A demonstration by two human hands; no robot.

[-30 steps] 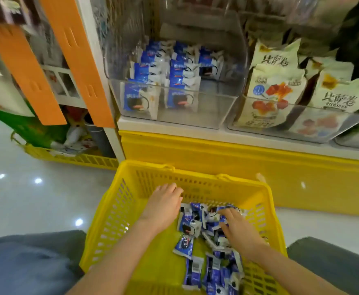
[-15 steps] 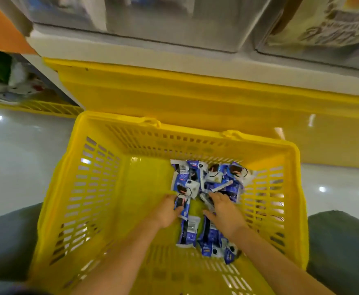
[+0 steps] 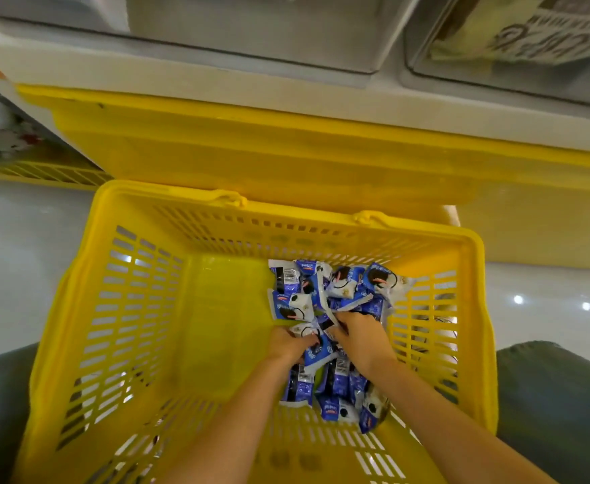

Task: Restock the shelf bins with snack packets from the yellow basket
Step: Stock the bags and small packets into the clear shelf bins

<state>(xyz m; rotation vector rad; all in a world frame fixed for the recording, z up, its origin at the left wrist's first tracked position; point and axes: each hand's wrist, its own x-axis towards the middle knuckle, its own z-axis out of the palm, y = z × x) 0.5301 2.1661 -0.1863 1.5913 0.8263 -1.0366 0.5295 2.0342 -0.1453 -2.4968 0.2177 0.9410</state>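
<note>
The basket [image 3: 140, 309] holds the packets [image 3: 321, 298] heaped along its right wall, from far corner to near edge. The left hand [image 3: 292, 345] curls round one packet and the right hand [image 3: 363, 338] grips more. Slick wrappers in a crowded fist could slip and fall back. Glossy floor [image 3: 17, 274] surrounds it. A shelf [image 3: 216, 85] with clear bins [image 3: 251, 36] stands beyond.

The basket [image 3: 140, 309] is bright yellow, its walls patterned with rows of slots — the snack packets [image 3: 293, 303] are blue and white, printed with a dark round biscuit. The shelf panel [image 3: 251, 151] is yellow too; the blurred bag [image 3: 531, 33] above seems pale yellow with dark lettering
</note>
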